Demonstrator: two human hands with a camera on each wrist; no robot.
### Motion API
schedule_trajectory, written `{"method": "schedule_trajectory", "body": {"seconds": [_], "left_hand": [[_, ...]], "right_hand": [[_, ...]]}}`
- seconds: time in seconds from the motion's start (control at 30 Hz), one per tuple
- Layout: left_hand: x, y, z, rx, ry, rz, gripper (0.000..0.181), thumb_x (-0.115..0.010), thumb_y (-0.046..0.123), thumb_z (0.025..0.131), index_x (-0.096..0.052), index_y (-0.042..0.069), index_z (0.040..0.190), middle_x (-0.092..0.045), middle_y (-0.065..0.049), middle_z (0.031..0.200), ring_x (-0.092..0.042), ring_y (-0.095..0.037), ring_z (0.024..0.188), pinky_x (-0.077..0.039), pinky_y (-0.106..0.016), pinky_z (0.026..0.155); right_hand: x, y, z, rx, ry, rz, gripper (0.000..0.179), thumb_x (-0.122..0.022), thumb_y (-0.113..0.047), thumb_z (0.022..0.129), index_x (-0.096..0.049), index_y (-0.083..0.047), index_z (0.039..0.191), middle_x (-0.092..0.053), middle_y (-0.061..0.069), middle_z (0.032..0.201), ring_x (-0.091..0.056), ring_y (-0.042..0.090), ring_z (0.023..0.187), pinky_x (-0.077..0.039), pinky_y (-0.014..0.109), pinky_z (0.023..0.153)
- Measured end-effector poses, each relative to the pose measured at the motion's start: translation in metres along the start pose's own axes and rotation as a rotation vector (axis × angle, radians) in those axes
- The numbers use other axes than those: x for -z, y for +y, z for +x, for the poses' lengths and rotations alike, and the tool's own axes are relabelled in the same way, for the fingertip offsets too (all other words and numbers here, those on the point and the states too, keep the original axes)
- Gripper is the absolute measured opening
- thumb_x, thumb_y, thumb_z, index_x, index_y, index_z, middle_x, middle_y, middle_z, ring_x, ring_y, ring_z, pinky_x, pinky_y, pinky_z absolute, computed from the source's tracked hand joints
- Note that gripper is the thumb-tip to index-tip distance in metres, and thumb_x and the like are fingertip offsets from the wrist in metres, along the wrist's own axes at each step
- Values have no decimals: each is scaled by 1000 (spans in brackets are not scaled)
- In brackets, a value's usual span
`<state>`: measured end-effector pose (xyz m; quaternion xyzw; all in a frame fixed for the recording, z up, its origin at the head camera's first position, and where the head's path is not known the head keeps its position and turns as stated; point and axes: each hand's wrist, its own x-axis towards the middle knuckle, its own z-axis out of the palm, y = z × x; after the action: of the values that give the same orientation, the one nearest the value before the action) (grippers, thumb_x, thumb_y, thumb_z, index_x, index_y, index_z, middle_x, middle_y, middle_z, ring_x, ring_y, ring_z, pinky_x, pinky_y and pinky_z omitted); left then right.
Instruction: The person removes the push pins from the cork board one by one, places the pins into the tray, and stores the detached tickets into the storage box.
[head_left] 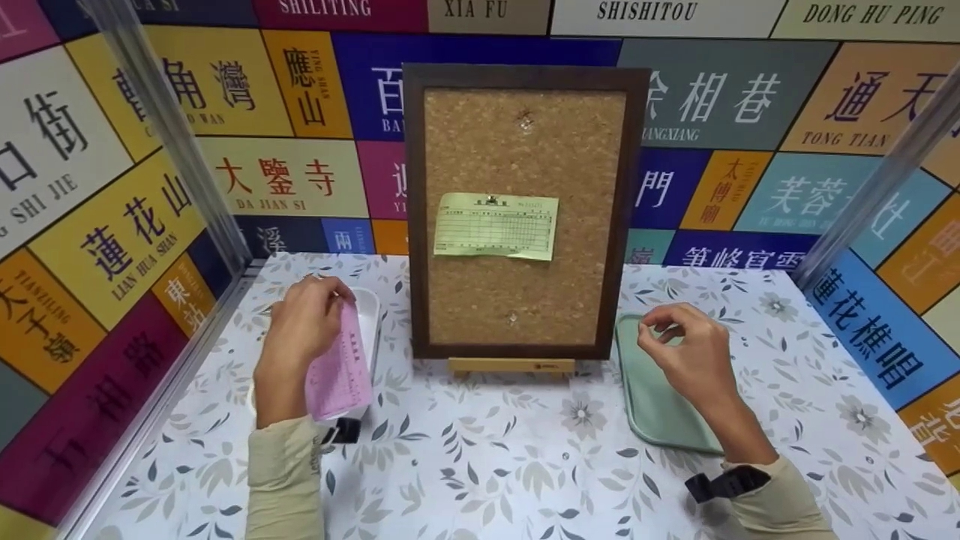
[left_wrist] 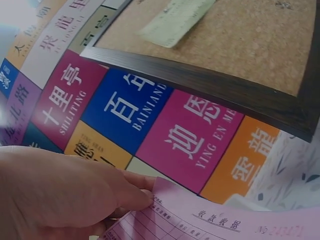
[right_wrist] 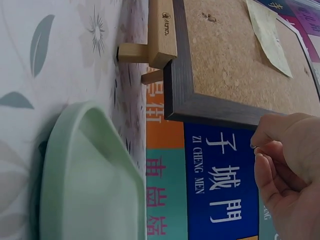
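Note:
In the head view my left hand (head_left: pixel 304 319) pinches a pink receipt slip (head_left: pixel 341 375) by its upper edge, over the white tray (head_left: pixel 370 300). Printed lines and a red number show on the slip in the left wrist view. Above the green tray (head_left: pixel 649 397), my right hand (head_left: pixel 694 352) has thumb and forefinger brought together. A tiny shiny thing (right_wrist: pixel 255 148) sits between those fingertips, too small to tell its kind. Between the hands stands a framed cork board (head_left: pixel 517 307), with a pale green receipt slip (head_left: pixel 495 232) fixed to it at the slip's top edge.
A wooden stand (head_left: pixel 514 367) supports the board's lower edge. Shiny marks dot the cork (head_left: pixel 525 122) near top and bottom. The table (head_left: pixel 465 465) has a leaf-patterned cover. Walls of coloured signs (head_left: pixel 292 176) and metal posts (head_left: pixel 180 142) enclose it.

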<state>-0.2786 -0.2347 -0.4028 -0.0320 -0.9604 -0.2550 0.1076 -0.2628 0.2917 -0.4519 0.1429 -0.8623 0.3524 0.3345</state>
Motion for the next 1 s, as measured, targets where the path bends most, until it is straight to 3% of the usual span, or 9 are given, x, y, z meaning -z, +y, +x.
{"method": "schedule_trajectory", "body": {"seconds": [0.23,0.57,1.0], "left_hand": [[-17,-4,5,-62,-31,18,26,-56,3,103,-78,7,116,-73,-21,117,-64,-43,118,-47,-66,104],[-22,-11,6,-50,-59,20,31,-55,-2,99,-78,9,117,-70,-21,115,-62,-46,120,-44,-70,102],[-37,-27,11,-17,-127,31,30,-59,-3,94,-77,9,116,-72,-21,119,-62,-47,124,-44,-72,102]], "right_hand": [[1,12,-5,-37,5,-26,9,-83,1,84,-81,-7,89,-79,2,84,-70,11,72,-52,7,68],[-6,24,-9,-138,-31,-39,10,-81,-2,86,-83,-11,87,-78,5,78,-69,14,64,-49,7,63],[-5,37,-11,-191,-65,-114,7,-83,-6,85,-83,-13,86,-76,3,72,-65,12,65,-40,12,62]]}}
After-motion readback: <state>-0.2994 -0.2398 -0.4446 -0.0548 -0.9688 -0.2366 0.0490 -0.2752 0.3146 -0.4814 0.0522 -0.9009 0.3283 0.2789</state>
